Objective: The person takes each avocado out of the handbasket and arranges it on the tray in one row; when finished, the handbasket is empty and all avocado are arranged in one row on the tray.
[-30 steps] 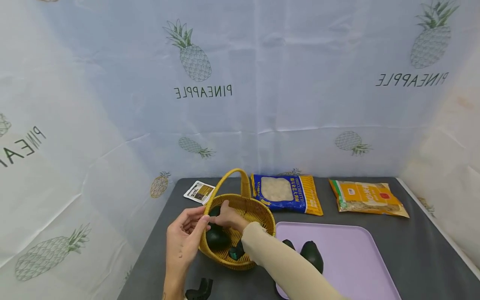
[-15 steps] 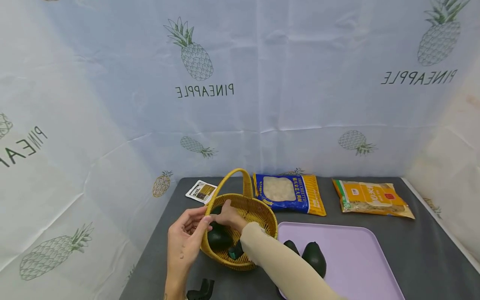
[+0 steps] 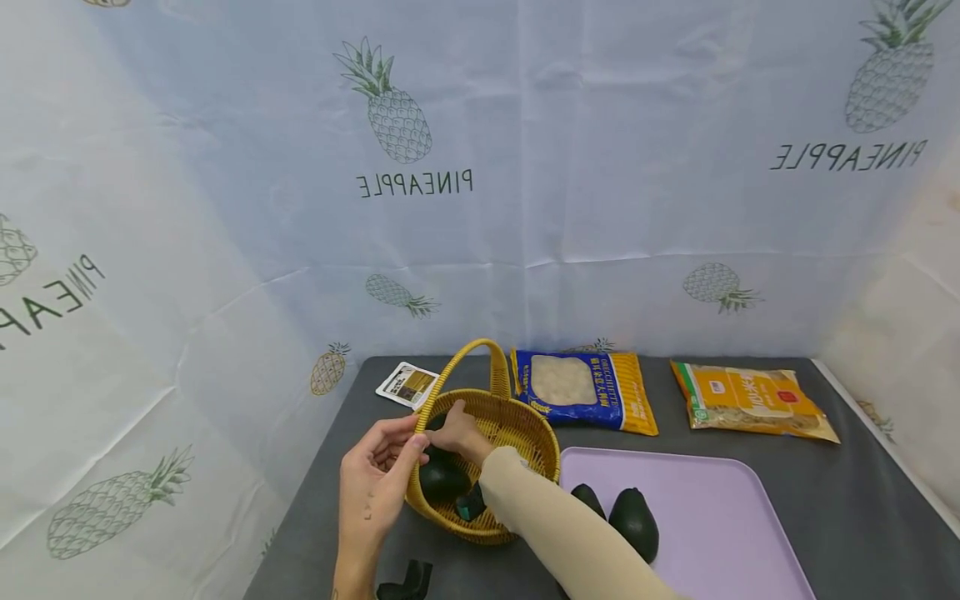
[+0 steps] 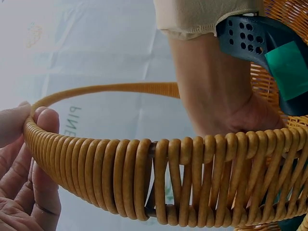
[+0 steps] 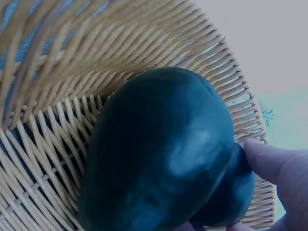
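Note:
A yellow wicker basket [image 3: 536,427] stands on the grey table. My left hand [image 3: 372,483] pinches the left side of its arched handle [image 4: 86,161] between thumb and fingers. Inside the basket is my right hand [image 3: 459,435], its thumb [image 5: 269,159] and fingers around a dark green avocado [image 5: 236,192] against the far left wall. A larger-looking avocado [image 5: 159,144] lies in front of it and hides part of it in the right wrist view. That nearer avocado [image 3: 442,482] also shows in the head view. The right-hand fingertips are mostly hidden.
Right of the basket, a lilac tray [image 3: 720,533] bears avocados [image 3: 634,523], partly covered by the right sleeve [image 3: 555,517]. Behind stand a blue-and-yellow pasta bag [image 3: 585,390], an orange bag [image 3: 753,400] and a small white-edged packet [image 3: 407,384]. A pineapple-print curtain [image 3: 525,208] encloses the table.
The whole head view has drifted slightly rightward. Both hands keep nearly the same place on the handle and in the basket.

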`<state>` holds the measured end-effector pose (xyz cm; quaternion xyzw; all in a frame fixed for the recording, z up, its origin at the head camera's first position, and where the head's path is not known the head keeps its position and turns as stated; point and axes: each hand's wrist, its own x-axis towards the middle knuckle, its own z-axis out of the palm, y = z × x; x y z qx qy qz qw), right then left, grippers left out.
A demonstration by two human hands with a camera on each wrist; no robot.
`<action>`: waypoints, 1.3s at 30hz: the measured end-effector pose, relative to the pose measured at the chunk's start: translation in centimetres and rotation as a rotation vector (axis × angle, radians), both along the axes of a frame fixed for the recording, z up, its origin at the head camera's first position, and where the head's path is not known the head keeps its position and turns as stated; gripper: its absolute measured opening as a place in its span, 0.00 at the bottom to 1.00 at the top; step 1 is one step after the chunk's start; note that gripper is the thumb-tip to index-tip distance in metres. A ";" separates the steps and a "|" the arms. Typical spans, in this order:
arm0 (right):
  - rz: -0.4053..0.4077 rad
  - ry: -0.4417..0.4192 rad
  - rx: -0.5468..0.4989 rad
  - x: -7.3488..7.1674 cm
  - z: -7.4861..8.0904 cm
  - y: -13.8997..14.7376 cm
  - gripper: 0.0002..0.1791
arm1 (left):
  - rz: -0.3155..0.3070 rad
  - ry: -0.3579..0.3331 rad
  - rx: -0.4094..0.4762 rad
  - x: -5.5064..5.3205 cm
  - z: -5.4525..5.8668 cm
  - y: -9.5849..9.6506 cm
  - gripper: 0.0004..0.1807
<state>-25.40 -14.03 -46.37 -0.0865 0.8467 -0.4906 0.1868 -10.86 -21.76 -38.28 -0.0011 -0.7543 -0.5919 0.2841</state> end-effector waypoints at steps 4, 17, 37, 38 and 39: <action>-0.012 -0.007 -0.007 -0.2 -0.1 0.0 0.54 | -0.010 0.006 0.001 0.0 -0.1 0.2 0.11; 0.023 -0.031 -0.037 -1.0 -0.3 1.7 0.55 | -0.017 0.001 0.013 0.0 0.1 0.5 0.10; 0.142 -0.059 -0.066 -1.4 1.3 4.2 0.35 | -0.005 0.003 0.004 0.1 0.1 -0.1 0.10; 0.151 -0.057 -0.067 -1.4 1.4 4.4 0.35 | -0.004 0.002 0.004 0.1 0.1 -0.1 0.10; 0.161 -0.056 -0.069 -1.4 1.5 4.5 0.35 | -0.004 0.003 0.004 0.1 0.1 -0.1 0.10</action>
